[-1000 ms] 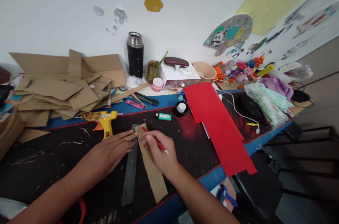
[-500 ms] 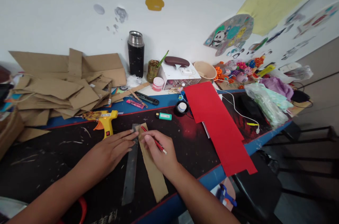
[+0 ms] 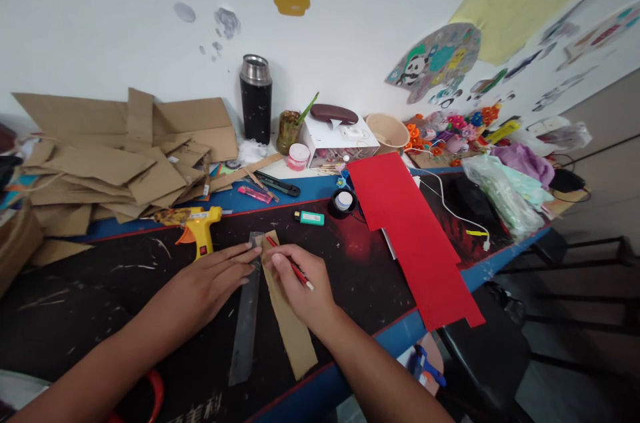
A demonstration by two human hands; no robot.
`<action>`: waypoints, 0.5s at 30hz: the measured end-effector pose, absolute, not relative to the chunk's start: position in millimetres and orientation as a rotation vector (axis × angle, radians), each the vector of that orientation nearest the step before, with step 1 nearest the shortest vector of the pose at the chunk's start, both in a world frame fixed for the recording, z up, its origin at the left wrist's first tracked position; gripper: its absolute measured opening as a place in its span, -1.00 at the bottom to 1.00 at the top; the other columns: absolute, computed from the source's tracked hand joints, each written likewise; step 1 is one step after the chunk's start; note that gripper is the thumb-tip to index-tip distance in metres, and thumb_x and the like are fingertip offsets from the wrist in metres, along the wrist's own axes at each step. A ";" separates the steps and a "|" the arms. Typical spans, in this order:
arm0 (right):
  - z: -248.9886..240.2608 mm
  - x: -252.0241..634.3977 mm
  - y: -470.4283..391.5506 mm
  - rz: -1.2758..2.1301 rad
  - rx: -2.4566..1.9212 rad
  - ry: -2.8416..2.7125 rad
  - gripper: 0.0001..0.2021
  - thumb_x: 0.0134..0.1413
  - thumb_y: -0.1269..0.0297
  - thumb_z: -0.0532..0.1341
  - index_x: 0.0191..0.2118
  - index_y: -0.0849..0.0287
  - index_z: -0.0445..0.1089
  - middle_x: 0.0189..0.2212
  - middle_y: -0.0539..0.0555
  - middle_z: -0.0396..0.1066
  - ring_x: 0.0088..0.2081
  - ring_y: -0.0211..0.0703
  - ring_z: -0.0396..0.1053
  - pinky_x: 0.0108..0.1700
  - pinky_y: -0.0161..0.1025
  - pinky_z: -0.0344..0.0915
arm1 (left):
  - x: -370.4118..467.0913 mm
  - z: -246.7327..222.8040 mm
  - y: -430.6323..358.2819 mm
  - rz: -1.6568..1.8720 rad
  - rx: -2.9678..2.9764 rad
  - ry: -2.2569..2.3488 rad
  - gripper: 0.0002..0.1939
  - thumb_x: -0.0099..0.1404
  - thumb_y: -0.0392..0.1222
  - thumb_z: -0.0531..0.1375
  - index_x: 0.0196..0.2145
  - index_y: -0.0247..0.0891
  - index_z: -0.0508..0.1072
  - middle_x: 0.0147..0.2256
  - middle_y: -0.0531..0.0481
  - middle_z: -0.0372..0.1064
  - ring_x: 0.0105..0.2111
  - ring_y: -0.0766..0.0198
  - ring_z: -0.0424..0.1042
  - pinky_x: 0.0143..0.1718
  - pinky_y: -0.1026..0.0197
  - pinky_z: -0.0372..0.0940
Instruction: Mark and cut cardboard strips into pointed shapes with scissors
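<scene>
A red pencil (image 3: 303, 278) with a pale end is gripped in my right hand (image 3: 316, 300), its tip over the top end of a narrow cardboard strip (image 3: 294, 336). My left hand (image 3: 213, 280) lies flat with fingers stretched out, pressing on a clear ruler (image 3: 245, 336). Its fingertips reach the strip's upper left edge. Ruler and strip meet near the top and spread apart toward the front. Beyond my left hand lies a yellow glue gun (image 3: 203, 226). A green lighter (image 3: 310, 217) rests farther back, right of the strip's top.
Cardboard scraps (image 3: 110, 166) pile up at the back left. A red notched sheet (image 3: 413, 236) hangs over the table's front edge at right. Along the wall stand a black flask (image 3: 256, 103) and a white box (image 3: 323, 136). Red scissor handles (image 3: 157, 393) show near my left forearm.
The view has shifted very slightly. Both hands, the pencil, the ruler and the strip keep practically the same positions.
</scene>
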State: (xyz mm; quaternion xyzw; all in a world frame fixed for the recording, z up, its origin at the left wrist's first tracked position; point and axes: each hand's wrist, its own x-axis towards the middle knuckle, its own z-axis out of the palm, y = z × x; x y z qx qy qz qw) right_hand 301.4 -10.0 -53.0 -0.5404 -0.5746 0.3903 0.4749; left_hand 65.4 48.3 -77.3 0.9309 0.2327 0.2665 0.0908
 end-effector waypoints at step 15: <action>-51.4 301.0 -12.3 0.874 -1.311 -1.482 -0.73 0.54 0.20 0.20 -0.23 0.11 0.57 -0.39 0.00 0.61 -0.34 -0.19 0.57 -0.17 -0.31 0.41 | 69.0 -68.3 47.1 0.820 2.863 0.675 -0.64 0.68 -0.21 0.03 0.07 -0.27 0.64 0.18 -0.17 0.65 0.24 0.11 0.59 0.25 0.11 0.51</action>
